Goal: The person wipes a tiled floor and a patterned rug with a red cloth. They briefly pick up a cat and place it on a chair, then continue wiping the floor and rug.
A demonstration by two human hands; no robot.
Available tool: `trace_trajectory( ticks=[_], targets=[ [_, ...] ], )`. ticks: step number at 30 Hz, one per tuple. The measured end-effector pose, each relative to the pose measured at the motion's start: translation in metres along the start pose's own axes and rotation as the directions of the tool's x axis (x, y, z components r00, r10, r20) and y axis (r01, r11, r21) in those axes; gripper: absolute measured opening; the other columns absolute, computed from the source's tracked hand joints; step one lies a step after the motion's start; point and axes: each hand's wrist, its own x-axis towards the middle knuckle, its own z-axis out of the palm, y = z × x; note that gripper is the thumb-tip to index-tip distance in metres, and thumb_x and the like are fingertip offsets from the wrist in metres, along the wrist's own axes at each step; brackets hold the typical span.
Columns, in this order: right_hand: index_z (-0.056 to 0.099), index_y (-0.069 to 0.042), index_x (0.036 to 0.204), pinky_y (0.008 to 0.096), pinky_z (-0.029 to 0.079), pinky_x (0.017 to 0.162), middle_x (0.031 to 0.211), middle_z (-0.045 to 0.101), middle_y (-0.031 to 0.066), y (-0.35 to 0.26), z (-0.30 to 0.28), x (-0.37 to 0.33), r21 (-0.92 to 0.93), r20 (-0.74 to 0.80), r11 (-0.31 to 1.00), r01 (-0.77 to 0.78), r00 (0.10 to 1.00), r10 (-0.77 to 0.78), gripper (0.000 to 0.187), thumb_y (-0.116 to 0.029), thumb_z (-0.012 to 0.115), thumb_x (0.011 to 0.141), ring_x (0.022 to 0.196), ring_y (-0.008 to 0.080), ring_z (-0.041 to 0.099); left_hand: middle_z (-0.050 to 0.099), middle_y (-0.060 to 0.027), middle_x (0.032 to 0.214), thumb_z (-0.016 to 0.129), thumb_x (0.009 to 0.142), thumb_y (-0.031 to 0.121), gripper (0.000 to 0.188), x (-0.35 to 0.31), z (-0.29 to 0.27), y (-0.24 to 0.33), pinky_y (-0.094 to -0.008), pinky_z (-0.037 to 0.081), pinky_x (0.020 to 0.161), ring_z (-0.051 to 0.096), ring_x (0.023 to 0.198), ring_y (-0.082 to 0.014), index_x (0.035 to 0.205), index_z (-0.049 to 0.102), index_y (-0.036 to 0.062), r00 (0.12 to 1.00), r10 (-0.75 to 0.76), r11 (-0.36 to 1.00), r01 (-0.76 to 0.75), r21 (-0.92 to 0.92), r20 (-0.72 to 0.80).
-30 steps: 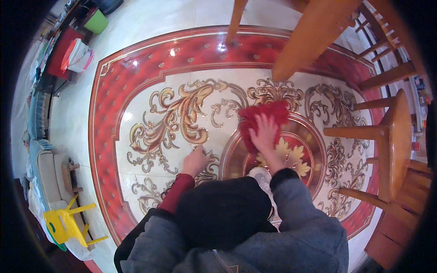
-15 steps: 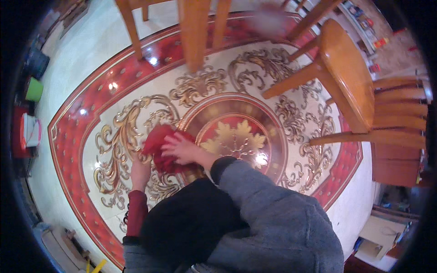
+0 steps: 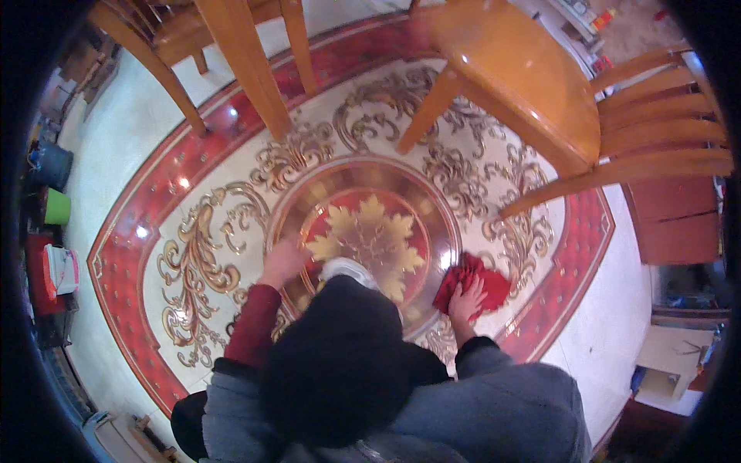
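Note:
A crumpled red cloth (image 3: 494, 287) lies on the patterned floor (image 3: 370, 231), right of the round gold-leaf medallion. My right hand (image 3: 468, 299) holds this cloth from above, its fingers over the top and the cloth bunched around them. At the medallion's left edge is my left hand (image 3: 284, 265), apart from the cloth. It is smeared by motion, so its fingers cannot be made out. Between my hands, the tip of a white shoe (image 3: 349, 270) shows beyond my dark-clothed knee (image 3: 340, 355).
A wooden chair (image 3: 532, 92) stands close at the upper right, its legs on the pattern. More wooden furniture legs (image 3: 251, 77) rise at the upper left. Along the left side are a green bin (image 3: 57, 207) and a white bucket (image 3: 65, 270). A reddish-brown box (image 3: 671, 220) stands far right.
My right hand has carried the red cloth from the medallion's left side across to its right. My left hand has moved slightly right. The view has shifted, and the white shoe now shows.

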Motion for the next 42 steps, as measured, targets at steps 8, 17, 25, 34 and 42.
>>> trace_trajectory(
  ticks=[8, 17, 25, 34, 42],
  targets=[
    [0.037, -0.019, 0.151, 0.0651, 0.019, 0.114, 0.159, 0.03, 0.0101, -0.195, 0.034, 0.009, 0.044, 0.19, 0.712, 0.7, 0.694, -0.694, 0.069, -0.036, 0.062, 0.089, 0.147, 0.0466, 0.017, 0.07, -0.0239, 0.099, 0.056, 0.086, 0.028, 0.032, -0.006, 0.009, -0.021, -0.051, 0.053, 0.085, 0.068, 0.093, -0.0405, 0.094, 0.073, 0.0029, 0.996, -0.093, 0.986, 0.093, 0.139, -0.011],
    [0.042, -0.026, 0.148, 0.0633, 0.017, 0.117, 0.161, 0.027, 0.0058, -0.401, 0.045, -0.113, 0.325, 0.644, -0.093, 0.941, -0.292, -0.707, 0.069, -0.018, 0.063, 0.083, 0.15, 0.0378, 0.015, 0.068, -0.0235, 0.109, 0.058, 0.088, 0.033, 0.042, -0.037, -0.074, -0.04, -0.0487, 0.051, 0.091, 0.066, 0.103, -0.0386, 0.12, 0.066, 0.0058, 0.944, -0.2, 0.973, 0.223, 0.06, -0.263],
    [0.051, -0.025, 0.141, 0.0586, 0.027, 0.114, 0.152, 0.042, 0.0032, -0.348, 0.052, -0.028, 0.299, 0.375, 0.292, 0.908, 0.17, -0.911, 0.06, -0.014, 0.059, 0.082, 0.147, 0.03, 0.028, 0.069, -0.0256, 0.106, 0.063, 0.086, 0.035, 0.051, -0.028, -0.135, -0.078, -0.0458, 0.051, 0.093, 0.066, 0.103, -0.0396, 0.125, 0.064, 0.0035, 0.945, -0.224, 0.96, 0.256, 0.112, -0.236],
    [0.033, -0.021, 0.151, 0.0625, 0.026, 0.112, 0.158, 0.032, 0.0027, -0.1, -0.008, 0.064, 0.035, 0.117, 0.902, 0.43, 0.895, -0.431, 0.064, -0.027, 0.057, 0.093, 0.148, 0.0368, 0.022, 0.068, -0.0233, 0.11, 0.056, 0.088, 0.04, 0.046, 0.026, -0.107, 0.025, -0.0472, 0.051, 0.091, 0.064, 0.103, -0.0401, 0.115, 0.067, 0.0039, 0.984, 0.114, 0.977, -0.085, 0.196, -0.139],
    [0.04, -0.015, 0.147, 0.059, 0.03, 0.109, 0.154, 0.037, 0.0103, -0.123, 0.029, 0.021, -0.348, -0.216, 0.817, 0.459, 0.809, -0.546, 0.066, -0.017, 0.06, 0.084, 0.144, 0.0454, 0.024, 0.065, -0.0237, 0.119, 0.06, 0.087, 0.032, 0.049, 0.045, -0.096, 0.156, -0.0447, 0.047, 0.099, 0.061, 0.112, -0.0385, 0.127, 0.061, 0.0024, 0.948, 0.317, 0.942, -0.312, 0.125, -0.028]
  ],
)
